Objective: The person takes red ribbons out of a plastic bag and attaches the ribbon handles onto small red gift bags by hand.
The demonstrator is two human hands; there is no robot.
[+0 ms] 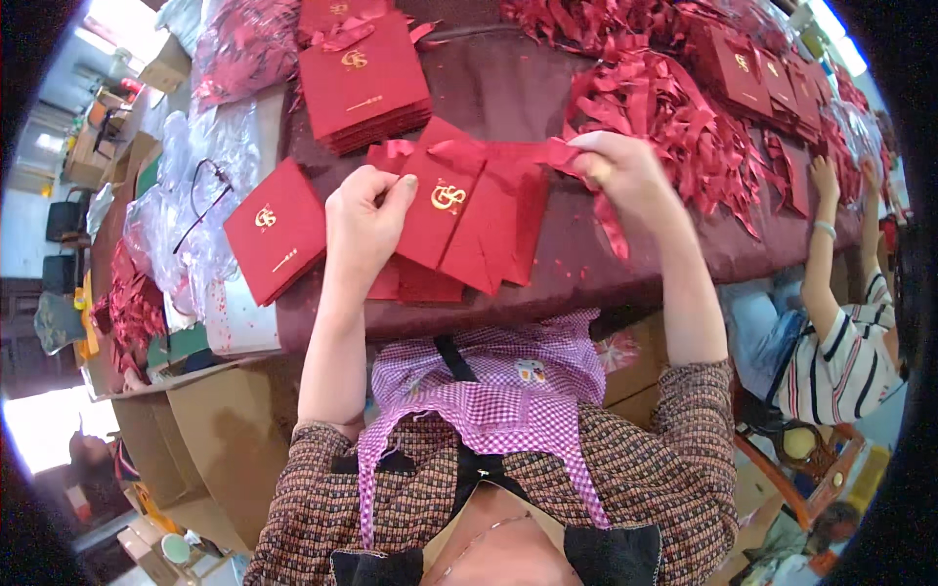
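My left hand (363, 220) is closed at the left edge of a red paper gift bag (430, 227) with a gold emblem. A red ribbon (557, 154) stretches from near the bag's top edge to my right hand (625, 176), whose fingers are closed on it. The ribbon's loose end hangs below that hand, which is slightly blurred. More flat red bags (529, 230) lie under the held one, partly hidden. To the left of my left hand sits a small stack of red bags (277, 232) with the same emblem.
A taller stack of red bags (363, 83) stands beyond my hands. A heap of loose red ribbons (664, 137) lies at the right, with more bags (743, 73) behind. Clear plastic wrapping (181, 210) covers the left side. Another person (831, 342) reaches over the table's right end.
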